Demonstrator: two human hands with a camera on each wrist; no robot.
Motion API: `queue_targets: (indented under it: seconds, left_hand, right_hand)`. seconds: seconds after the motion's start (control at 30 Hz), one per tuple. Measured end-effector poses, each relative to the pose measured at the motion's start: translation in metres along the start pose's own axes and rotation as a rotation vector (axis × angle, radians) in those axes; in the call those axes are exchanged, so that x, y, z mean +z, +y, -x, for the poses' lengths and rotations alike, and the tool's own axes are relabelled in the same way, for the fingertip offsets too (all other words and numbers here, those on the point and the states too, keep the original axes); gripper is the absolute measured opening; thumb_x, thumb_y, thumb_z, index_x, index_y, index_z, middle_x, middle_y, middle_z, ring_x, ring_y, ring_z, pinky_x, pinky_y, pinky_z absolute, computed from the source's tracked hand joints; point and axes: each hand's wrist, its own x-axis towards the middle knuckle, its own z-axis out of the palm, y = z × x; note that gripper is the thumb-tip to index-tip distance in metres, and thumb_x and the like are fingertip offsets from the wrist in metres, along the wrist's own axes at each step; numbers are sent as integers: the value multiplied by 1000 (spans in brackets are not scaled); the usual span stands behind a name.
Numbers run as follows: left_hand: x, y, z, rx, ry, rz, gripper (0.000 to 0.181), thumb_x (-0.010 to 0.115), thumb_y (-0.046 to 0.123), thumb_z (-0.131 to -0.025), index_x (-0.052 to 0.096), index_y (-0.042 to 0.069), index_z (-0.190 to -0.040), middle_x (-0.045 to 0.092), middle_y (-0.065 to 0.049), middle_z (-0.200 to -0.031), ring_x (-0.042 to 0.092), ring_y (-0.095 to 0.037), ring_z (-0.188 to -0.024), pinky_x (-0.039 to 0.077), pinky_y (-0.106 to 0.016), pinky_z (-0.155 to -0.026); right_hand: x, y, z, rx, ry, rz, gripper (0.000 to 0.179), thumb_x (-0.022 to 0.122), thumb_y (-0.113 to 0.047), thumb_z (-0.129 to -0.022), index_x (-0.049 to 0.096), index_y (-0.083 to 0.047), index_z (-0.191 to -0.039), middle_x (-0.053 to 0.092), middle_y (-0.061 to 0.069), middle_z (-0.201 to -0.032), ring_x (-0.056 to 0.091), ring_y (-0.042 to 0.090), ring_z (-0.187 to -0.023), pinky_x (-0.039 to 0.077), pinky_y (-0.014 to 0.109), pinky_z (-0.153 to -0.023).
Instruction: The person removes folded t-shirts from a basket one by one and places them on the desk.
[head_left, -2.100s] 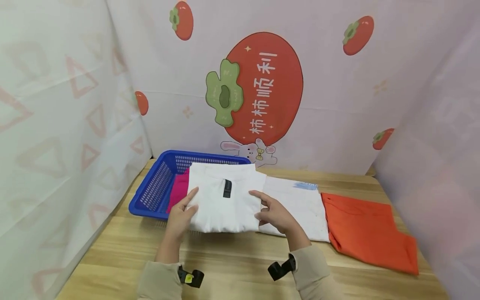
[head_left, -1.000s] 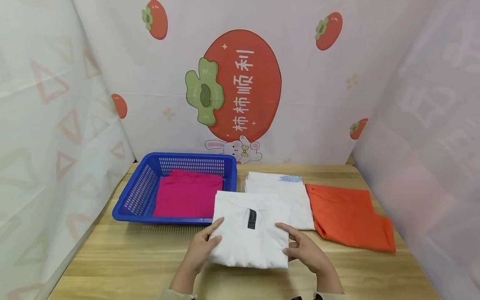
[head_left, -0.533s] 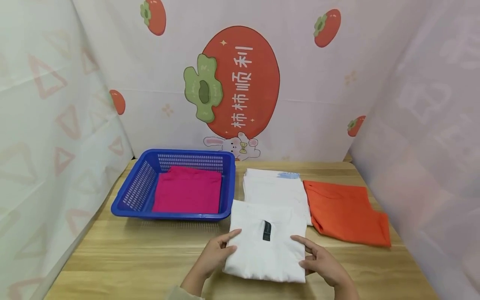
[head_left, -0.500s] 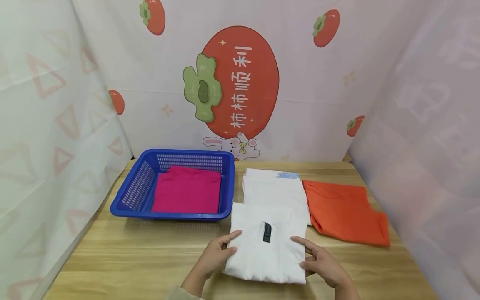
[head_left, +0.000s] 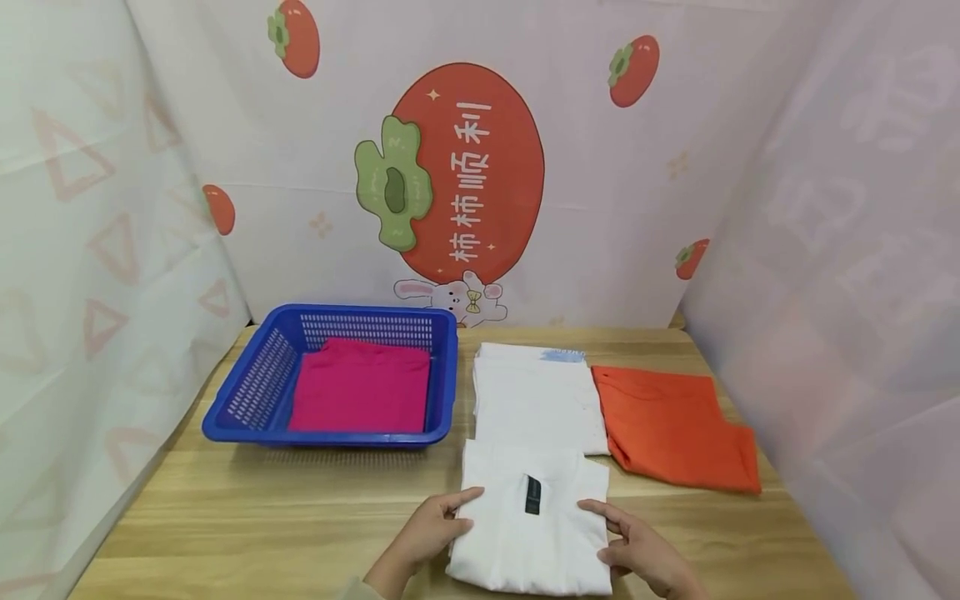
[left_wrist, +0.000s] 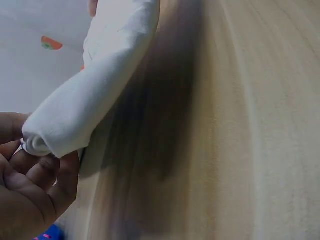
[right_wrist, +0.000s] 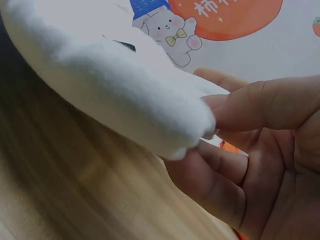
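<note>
A folded white T-shirt (head_left: 551,537) with a dark neck label is held at the front of the table, in front of another folded white shirt. My left hand (head_left: 431,533) grips its left side, and in the left wrist view the fingers (left_wrist: 67,182) curl under the rolled fold while the thumb lies over it. On the opposite side my right hand (head_left: 637,546) pinches the edge, thumb above and fingers beneath, as the right wrist view shows. A shadow falls on the wood below the shirt's fold in the left wrist view.
A blue plastic basket (head_left: 442,400) at the back left holds a folded magenta garment (head_left: 360,387). Behind the held shirt lies a folded white shirt (head_left: 532,400) with a blue print. To its right is an orange garment (head_left: 675,425). Cloth walls enclose the wooden table (head_left: 262,533).
Both hands have carried the white T-shirt from over the basket's right side, rightward and toward the person, lowering it near the table's front. The magenta garment in the basket is now uncovered.
</note>
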Motion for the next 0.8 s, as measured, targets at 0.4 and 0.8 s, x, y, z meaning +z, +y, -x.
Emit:
queue_targets:
  seconds: [0.4,0.8]
  left_hand:
    - [12,-19,-2,-32,26,-25,38,58,-2,-73,56,-4,-111,51,-20,-116,44,-27,-102,42,-35,-79]
    - [13,-35,-6,-178,14,148,39,55,-4,-74,54,-6,-113,59,-11,-91,56,-14,-67,49,-30,-57]
  right_hand:
    - [-8,20,3,85,16,-128,63,49,12,-72,26,7,-130,55,11,-98,56,17,-73,45,28,-60]
    - [-11,45,-1,93,102,-170,60,46,14,-73,25,8,-129,54,6,-89,58,19,-65,49,34,-58]
